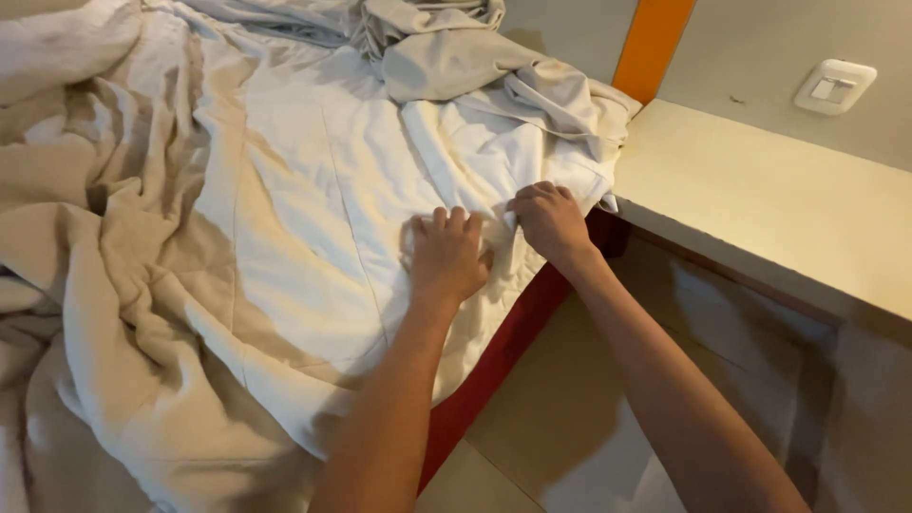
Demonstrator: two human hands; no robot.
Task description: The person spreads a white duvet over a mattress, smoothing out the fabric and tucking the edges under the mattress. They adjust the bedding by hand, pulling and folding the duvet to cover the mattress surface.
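Both hands bunch the white quilt (313, 218) near the red bed edge (508, 337); left hand (445, 255) clenched on a fold, right hand (551, 220) pinching just beside it, nearer the ledge (760, 190).

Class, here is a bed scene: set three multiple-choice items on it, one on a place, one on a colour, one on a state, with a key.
1. Where is the wall switch?
A. above the shelf
B. on the floor
C. on the bed

2. What colour is the bed's edge?
A. blue
B. red
C. green

3. How does the quilt lie?
A. folded in a neat stack
B. rolled up
C. spread and rumpled

Key: A, the switch sits on the wall over the shelf; B, a red strip shows under the quilt; C, creases run all over where the left hand and right hand press it.
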